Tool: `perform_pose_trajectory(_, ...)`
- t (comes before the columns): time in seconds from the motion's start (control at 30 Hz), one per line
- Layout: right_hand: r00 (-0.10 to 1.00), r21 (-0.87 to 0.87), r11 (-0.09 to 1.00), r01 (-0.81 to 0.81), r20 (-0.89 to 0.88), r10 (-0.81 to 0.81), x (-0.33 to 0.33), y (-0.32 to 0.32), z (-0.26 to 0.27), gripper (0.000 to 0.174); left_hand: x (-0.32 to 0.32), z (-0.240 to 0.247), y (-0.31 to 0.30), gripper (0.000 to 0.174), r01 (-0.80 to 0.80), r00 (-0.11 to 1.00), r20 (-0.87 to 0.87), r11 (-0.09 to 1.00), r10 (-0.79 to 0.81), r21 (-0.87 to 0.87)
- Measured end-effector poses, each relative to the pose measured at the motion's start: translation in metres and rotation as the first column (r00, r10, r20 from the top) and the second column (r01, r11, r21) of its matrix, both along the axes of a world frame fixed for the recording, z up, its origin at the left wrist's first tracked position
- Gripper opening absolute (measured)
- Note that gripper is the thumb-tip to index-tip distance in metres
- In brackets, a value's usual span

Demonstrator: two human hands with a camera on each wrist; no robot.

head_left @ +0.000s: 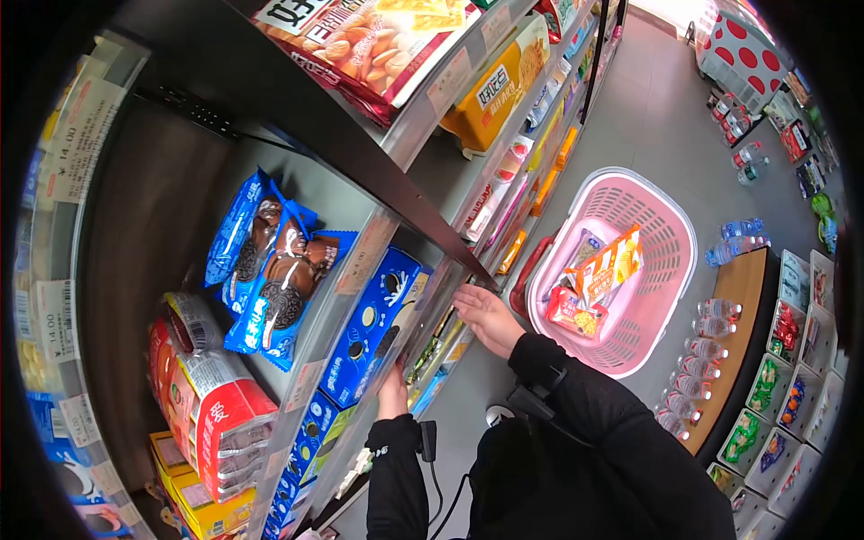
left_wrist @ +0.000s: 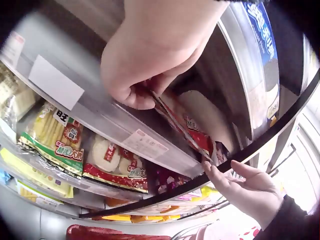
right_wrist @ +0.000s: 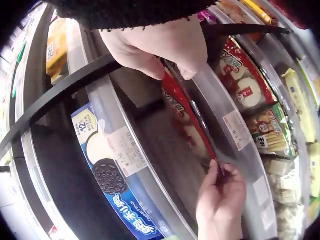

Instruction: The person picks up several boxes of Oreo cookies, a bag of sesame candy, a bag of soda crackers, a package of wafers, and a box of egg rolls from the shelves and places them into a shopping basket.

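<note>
My left hand (head_left: 392,393) reaches low into the shelf and pinches one end of a red bag of rice crackers (left_wrist: 197,135). In the right wrist view the same bag (right_wrist: 182,110) stands on edge over the shelf board, its lower end between the thumb and fingers of the left hand (right_wrist: 220,200). My right hand (head_left: 488,319) is at the bag's other end, fingers fairly straight and thumb apart in the left wrist view. Its fingertips come right to the bag's corner. In the head view the shelf edge hides the bag.
A pink basket (head_left: 661,306) on the floor holds several snack packets. Blue cookie boxes (head_left: 364,328) line the shelf beside my left hand. Other rice cracker bags (left_wrist: 117,162) lie one shelf lower. A black upright post (head_left: 423,202) stands close by my right hand.
</note>
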State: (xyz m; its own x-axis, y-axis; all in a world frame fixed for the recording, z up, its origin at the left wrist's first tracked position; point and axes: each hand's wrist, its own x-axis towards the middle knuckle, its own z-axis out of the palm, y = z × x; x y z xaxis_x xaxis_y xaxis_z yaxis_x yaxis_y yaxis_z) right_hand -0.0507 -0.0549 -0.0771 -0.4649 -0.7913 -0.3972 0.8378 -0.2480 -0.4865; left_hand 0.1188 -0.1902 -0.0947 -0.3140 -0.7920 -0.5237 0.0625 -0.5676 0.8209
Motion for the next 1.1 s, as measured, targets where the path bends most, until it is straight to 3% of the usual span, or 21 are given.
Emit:
perform_pose_trajectory(0.1, 0.992, 0.068, 0.994, -0.083, -0.09, 0.088, 0.002, 0.018, -0.004, 0.046, -0.017, 0.0, 0.0, 0.019, 0.006, 0.999, 0.051, 0.998, -0.002, -0.066)
perform_pose_trajectory(0.17, 0.958, 0.187, 0.958, -0.219, -0.145, 0.247, 0.003, 0.029, -0.017, 0.04, -0.022, -0.003, 0.0, 0.013, -0.002, 0.995, 0.103, 0.998, 0.009, -0.067)
perform_pose_trajectory(0.23, 0.943, 0.254, 0.94, -0.228, -0.184, 0.278, 0.006, 0.037, -0.023, 0.038, -0.02, -0.003, -0.004, 0.009, 0.173, 0.964, 0.229, 0.974, -0.137, -0.143)
perform_pose_trajectory(0.3, 0.884, 0.322, 0.878, -0.354, -0.191, 0.426, 0.007, 0.04, -0.036, 0.036, -0.014, -0.003, -0.004, 0.011, 0.202, 0.96, 0.226, 0.969, -0.167, -0.142)
perform_pose_trajectory(0.43, 0.852, 0.437, 0.813, -0.385, -0.171, 0.496, 0.013, 0.029, -0.063, 0.036, -0.008, 0.008, 0.005, 0.022, 0.186, 0.928, 0.356, 0.964, -0.109, -0.189)
perform_pose_trajectory(0.5, 0.846, 0.505, 0.799, -0.327, -0.219, 0.485, 0.014, 0.015, -0.086, 0.032, -0.006, 0.01, 0.006, 0.021, 0.317, 0.885, 0.437, 0.894, -0.159, -0.317)
perform_pose_trajectory(0.53, 0.804, 0.497, 0.773, -0.394, -0.222, 0.552, 0.009, 0.009, -0.094, 0.031, -0.003, 0.011, 0.007, 0.021, 0.318, 0.883, 0.443, 0.894, -0.157, -0.315)
perform_pose_trajectory(0.6, 0.812, 0.574, 0.745, -0.339, -0.222, 0.54, 0.008, -0.006, -0.121, 0.029, 0.003, 0.021, 0.014, 0.027, 0.56, 0.796, 0.593, 0.522, -0.122, -0.643)
perform_pose_trajectory(0.67, 0.847, 0.752, 0.648, -0.123, -0.26, 0.463, 0.017, -0.029, -0.184, 0.028, 0.016, 0.049, 0.045, 0.031, 0.52, 0.753, 0.658, 0.614, -0.003, -0.594)
perform_pose_trajectory(0.73, 0.834, 0.772, 0.628, -0.096, -0.282, 0.474, 0.018, -0.04, -0.216, 0.03, 0.034, 0.053, 0.068, 0.034, 0.474, 0.785, 0.618, 0.602, 0.042, -0.642)
perform_pose_trajectory(0.77, 0.82, 0.793, 0.606, -0.065, -0.304, 0.485, 0.018, -0.047, -0.223, 0.032, 0.045, 0.055, 0.079, 0.03, 0.47, 0.807, 0.589, 0.65, -0.043, -0.596)
perform_pose_trajectory(0.83, 0.807, 0.749, 0.661, -0.037, -0.368, 0.462, 0.014, -0.053, -0.21, 0.029, 0.057, 0.062, 0.1, 0.019, 0.47, 0.814, 0.566, 0.724, -0.133, -0.505)
perform_pose_trajectory(0.9, 0.785, 0.846, 0.506, 0.166, -0.424, 0.451, 0.014, -0.062, -0.21, 0.033, 0.071, 0.063, 0.114, 0.016, 0.501, 0.79, 0.575, 0.767, -0.215, -0.402)
perform_pose_trajectory(0.97, 0.787, 0.865, 0.486, 0.126, -0.385, 0.482, 0.009, -0.067, -0.21, 0.037, 0.083, 0.056, 0.119, 0.016, 0.505, 0.777, 0.579, 0.795, -0.248, -0.337)
perform_pose_trajectory(1.03, 0.798, 0.9, 0.377, 0.219, -0.388, 0.461, 0.008, -0.071, -0.219, 0.037, 0.092, 0.049, 0.123, 0.015, 0.506, 0.767, 0.575, 0.819, -0.284, -0.27)
perform_pose_trajectory(1.1, 0.79, 0.903, 0.363, 0.232, -0.392, 0.471, 0.006, -0.069, -0.215, 0.038, 0.098, 0.041, 0.125, 0.016, 0.467, 0.79, 0.548, 0.849, -0.276, -0.245)
